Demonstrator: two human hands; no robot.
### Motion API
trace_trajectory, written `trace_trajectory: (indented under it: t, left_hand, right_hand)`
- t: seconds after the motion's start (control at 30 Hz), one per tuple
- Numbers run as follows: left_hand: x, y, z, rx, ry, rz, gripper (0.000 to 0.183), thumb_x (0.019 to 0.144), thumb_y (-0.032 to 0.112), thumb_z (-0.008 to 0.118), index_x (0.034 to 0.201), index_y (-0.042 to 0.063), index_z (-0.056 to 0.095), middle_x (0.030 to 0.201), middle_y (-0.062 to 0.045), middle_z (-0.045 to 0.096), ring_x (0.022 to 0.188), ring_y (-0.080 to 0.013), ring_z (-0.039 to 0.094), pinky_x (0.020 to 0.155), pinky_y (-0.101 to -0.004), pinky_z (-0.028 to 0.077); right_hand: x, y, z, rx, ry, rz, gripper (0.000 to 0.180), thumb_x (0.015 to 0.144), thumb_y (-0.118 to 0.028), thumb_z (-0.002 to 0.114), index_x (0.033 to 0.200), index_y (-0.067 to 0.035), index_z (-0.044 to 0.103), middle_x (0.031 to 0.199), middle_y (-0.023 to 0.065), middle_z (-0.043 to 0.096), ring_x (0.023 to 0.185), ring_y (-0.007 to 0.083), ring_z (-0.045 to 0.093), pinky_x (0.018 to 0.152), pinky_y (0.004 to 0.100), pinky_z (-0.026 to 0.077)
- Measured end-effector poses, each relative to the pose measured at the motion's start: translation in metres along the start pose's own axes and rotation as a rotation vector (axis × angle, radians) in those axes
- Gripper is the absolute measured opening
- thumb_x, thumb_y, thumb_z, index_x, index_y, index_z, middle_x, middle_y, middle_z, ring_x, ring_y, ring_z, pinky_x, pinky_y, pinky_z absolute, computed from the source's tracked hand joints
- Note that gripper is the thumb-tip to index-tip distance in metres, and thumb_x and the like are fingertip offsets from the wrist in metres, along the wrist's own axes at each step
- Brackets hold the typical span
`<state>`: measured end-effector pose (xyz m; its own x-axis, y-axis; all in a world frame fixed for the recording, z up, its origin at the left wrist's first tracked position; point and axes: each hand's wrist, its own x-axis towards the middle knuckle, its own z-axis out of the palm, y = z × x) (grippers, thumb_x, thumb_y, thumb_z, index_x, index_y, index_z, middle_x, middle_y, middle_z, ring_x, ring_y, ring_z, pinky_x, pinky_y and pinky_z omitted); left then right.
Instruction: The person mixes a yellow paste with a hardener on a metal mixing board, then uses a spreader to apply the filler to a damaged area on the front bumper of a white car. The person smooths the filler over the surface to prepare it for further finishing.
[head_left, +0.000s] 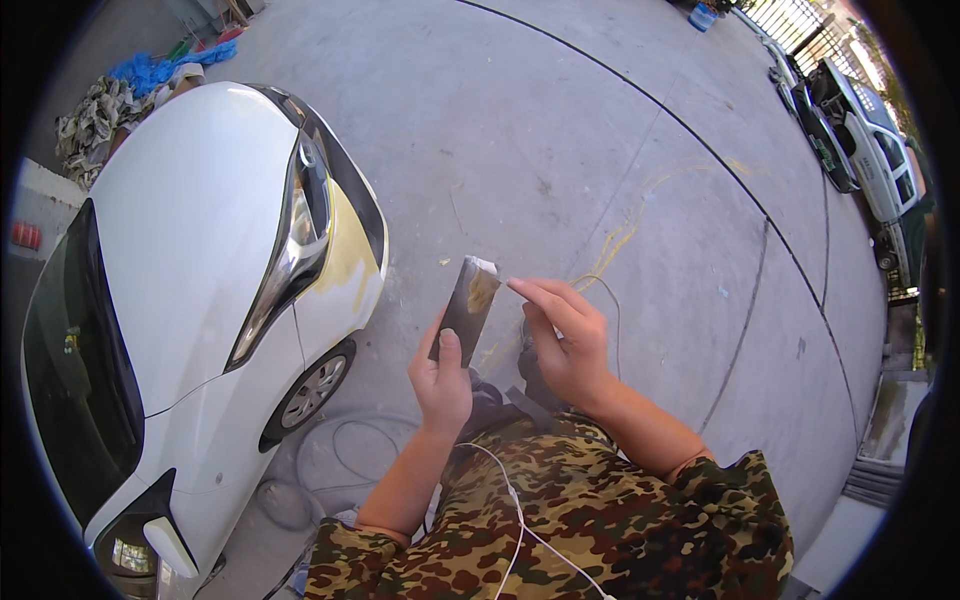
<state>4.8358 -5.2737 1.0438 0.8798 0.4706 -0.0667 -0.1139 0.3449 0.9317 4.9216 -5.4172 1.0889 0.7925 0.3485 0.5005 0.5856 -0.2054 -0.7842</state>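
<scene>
My left hand (442, 382) is closed around the lower part of a flat, dark sanding block or sheet of sandpaper (463, 319), its thumb lying on the face. A yellowish-brown patch marks the upper part of that face, and something whitish shows at the top edge. Just right of the top corner is my right hand (566, 330), thumb and fingers bent towards one another; whether it pinches something small cannot be told. To the left stands a white car (202, 202), with yellowish filler or primer (343, 259) on its front bumper beside the headlight (281, 259).
Hoses (349, 450) lie coiled on the concrete floor beside the front wheel (315, 391). Crumpled paper (97, 124) and blue plastic sheeting (150, 71) are heaped at upper left. A blue bucket (703, 16) stands at the top, and a white vehicle (885, 150) at far right.
</scene>
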Motion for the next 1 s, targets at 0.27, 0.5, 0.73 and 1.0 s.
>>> trace_trajectory:
  t: [0.27, 0.5, 0.73, 1.0]
  left_hand:
    - [0.047, 0.035, 0.038, 0.379, 0.08, 0.202, 0.046, 0.111, 0.018, 0.048, 0.148, -0.009, 0.05, 0.124, -0.006, 0.065, 0.098, -0.0064, 0.055, 0.086, -0.0205, 0.044]
    - [0.1, 0.073, 0.067, -0.331, 0.084, 0.376, 0.043, 0.112, 0.024, 0.046, 0.145, -0.003, 0.047, 0.142, -0.014, 0.059, 0.128, -0.0264, 0.059, 0.112, -0.0469, 0.046]
    - [0.116, 0.015, 0.111, -0.569, 0.103, 0.091, 0.046, 0.11, 0.025, 0.05, 0.148, 0.0, 0.043, 0.148, -0.013, 0.055, 0.135, -0.028, 0.055, 0.115, -0.0475, 0.043]
    - [0.13, 0.028, 0.107, -0.497, 0.265, 0.147, 0.044, 0.11, 0.024, 0.052, 0.145, -0.001, 0.047, 0.144, -0.013, 0.058, 0.131, -0.0259, 0.058, 0.114, -0.0432, 0.044]
  right_hand:
    - [0.045, 0.042, 0.002, 0.268, -0.153, -0.077, 0.037, 0.088, 0.012, 0.065, 0.121, -0.003, 0.072, 0.108, 0.0167, 0.074, 0.089, 0.0291, 0.071, 0.078, 0.0325, 0.057]
    - [0.138, 0.097, -0.042, 0.973, -0.185, 0.642, 0.033, 0.103, -0.005, 0.058, 0.133, 0.005, 0.065, 0.117, 0.0075, 0.072, 0.1, 0.0128, 0.066, 0.092, 0.0313, 0.054]
    - [0.205, 0.093, -0.062, 0.932, -0.385, 0.426, 0.031, 0.103, -0.004, 0.057, 0.132, 0.003, 0.066, 0.116, 0.0057, 0.072, 0.104, 0.0139, 0.065, 0.089, 0.0312, 0.055]
    - [0.226, 0.105, -0.06, 0.071, -0.48, -0.24, 0.03, 0.091, 0.009, 0.063, 0.119, 0.0, 0.071, 0.108, 0.0167, 0.073, 0.086, 0.0299, 0.07, 0.073, 0.0343, 0.055]
